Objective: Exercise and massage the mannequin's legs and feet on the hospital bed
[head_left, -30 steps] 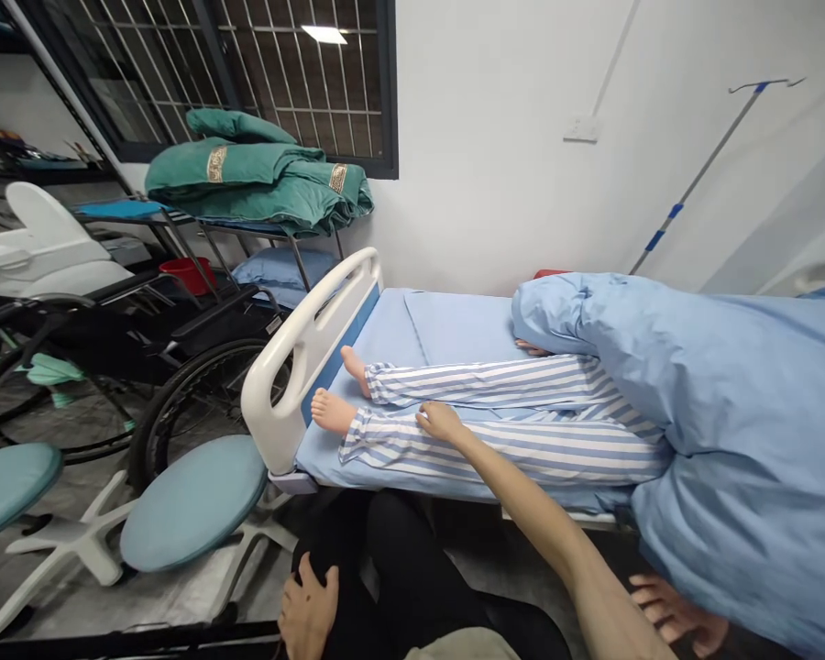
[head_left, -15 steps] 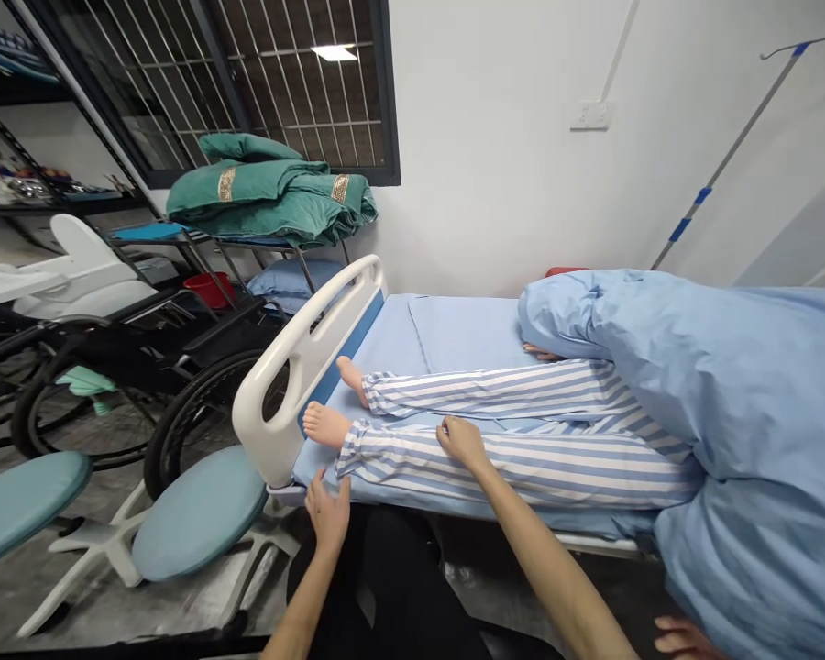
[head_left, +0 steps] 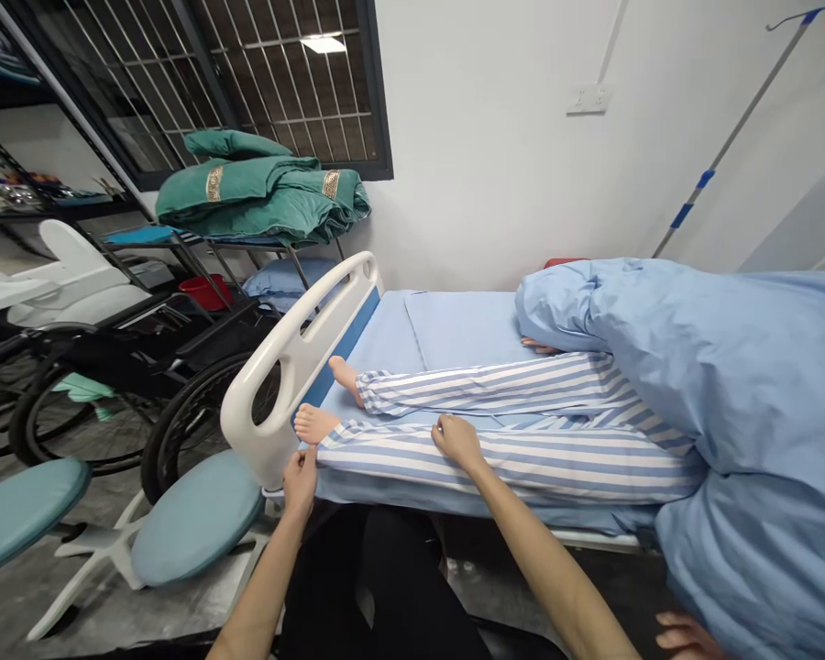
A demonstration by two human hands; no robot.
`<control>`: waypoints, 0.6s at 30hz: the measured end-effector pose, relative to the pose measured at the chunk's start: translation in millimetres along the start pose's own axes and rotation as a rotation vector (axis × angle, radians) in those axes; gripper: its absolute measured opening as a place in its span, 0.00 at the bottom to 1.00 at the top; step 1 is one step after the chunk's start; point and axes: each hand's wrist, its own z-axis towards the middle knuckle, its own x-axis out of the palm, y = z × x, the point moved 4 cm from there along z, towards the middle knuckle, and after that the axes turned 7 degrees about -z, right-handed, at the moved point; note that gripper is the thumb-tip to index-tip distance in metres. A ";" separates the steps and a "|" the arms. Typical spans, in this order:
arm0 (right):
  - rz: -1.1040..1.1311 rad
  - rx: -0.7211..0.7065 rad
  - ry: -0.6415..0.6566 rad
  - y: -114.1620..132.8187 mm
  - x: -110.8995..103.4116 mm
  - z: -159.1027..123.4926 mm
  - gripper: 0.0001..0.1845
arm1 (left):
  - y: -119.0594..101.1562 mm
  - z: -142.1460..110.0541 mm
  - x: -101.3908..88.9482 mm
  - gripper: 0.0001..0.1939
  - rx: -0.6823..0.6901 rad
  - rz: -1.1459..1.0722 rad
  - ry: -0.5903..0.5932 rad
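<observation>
Blue bed sheet [head_left: 457, 328], curved plastic footboard [head_left: 246, 423], left fingers [head_left: 300, 469] bunched beside it, right fingers [head_left: 448, 431] curled on striped cotton trousers [head_left: 543, 463]

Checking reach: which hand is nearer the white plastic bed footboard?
Left. The left hand is right beside the footboard; the right hand rests farther off on the blue-striped trouser leg.

Bright, even light; warped wide-angle edges
</observation>
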 end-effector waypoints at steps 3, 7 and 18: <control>-0.007 0.004 0.004 0.2 -0.4 -0.1 0.16 | -11.2 -9.8 -2.5 0.14 0.064 0.141 -0.025; -0.014 -0.004 -0.006 0.3 0.0 0.8 0.17 | -44.7 -35.7 12.0 0.11 0.349 0.363 -0.071; -0.048 -0.020 -0.024 1.4 -0.1 2.9 0.17 | -88.3 -18.5 112.1 0.15 0.672 0.682 0.516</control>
